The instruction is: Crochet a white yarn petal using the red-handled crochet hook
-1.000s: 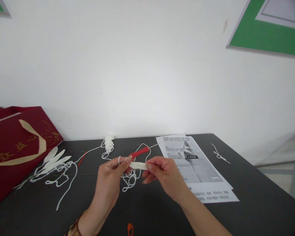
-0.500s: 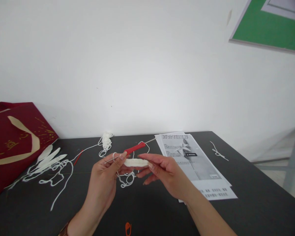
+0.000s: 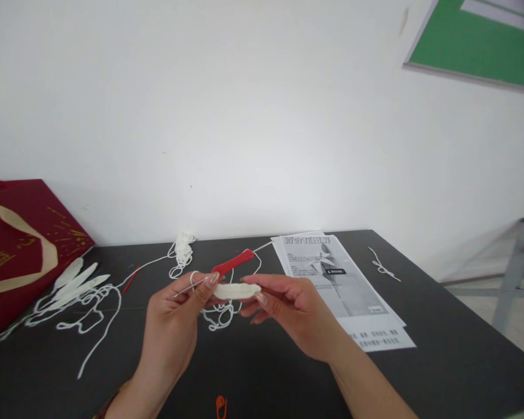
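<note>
Both left hand (image 3: 177, 311) and right hand (image 3: 299, 308) on my feed are pinching a white strip (image 3: 236, 291), left also gripping the red hook (image 3: 232, 263).

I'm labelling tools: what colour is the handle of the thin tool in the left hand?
The handle is red, seen best in the head view.

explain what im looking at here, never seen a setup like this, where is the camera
There is no machine here: these are a person's two bare hands, seen by a camera worn on that person's head, looking forward and down. The left hand holds a red-handled tool and one end of a white textured strip; the right hand holds the strip's other end. On the dark table lie white petal-like pieces, loose white yarn, printed sheets and an orange clip. A dark red bag is at the left.
</note>
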`<state>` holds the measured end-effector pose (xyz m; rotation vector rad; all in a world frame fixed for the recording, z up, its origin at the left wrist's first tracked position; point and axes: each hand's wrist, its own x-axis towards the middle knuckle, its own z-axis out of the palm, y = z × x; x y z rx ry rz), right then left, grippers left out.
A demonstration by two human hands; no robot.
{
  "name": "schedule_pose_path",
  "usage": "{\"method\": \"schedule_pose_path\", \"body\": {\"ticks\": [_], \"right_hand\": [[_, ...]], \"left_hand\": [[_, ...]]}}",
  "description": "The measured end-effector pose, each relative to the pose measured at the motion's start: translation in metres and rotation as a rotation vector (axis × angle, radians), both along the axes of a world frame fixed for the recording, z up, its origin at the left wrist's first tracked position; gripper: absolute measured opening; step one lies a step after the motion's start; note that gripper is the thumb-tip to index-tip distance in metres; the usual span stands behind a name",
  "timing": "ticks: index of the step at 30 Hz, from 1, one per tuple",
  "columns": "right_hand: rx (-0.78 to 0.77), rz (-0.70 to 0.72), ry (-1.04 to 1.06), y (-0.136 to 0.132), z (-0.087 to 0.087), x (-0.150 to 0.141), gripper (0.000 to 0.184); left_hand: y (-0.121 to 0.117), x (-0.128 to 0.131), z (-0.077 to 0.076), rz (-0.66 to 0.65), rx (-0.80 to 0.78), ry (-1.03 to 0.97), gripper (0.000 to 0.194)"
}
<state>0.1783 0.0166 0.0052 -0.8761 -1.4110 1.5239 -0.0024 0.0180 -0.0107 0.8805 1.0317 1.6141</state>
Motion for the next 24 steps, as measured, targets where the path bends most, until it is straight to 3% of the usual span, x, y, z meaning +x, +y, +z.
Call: {"method": "schedule_pose_path", "body": {"ticks": [24], "right_hand": [[-0.018,0.036,0.011,0.002,0.0006,0.0043,0.031]], "left_hand": [[-0.0041,-0.0035,-0.0015,0.003,0.061,0.087,0.011]]}}
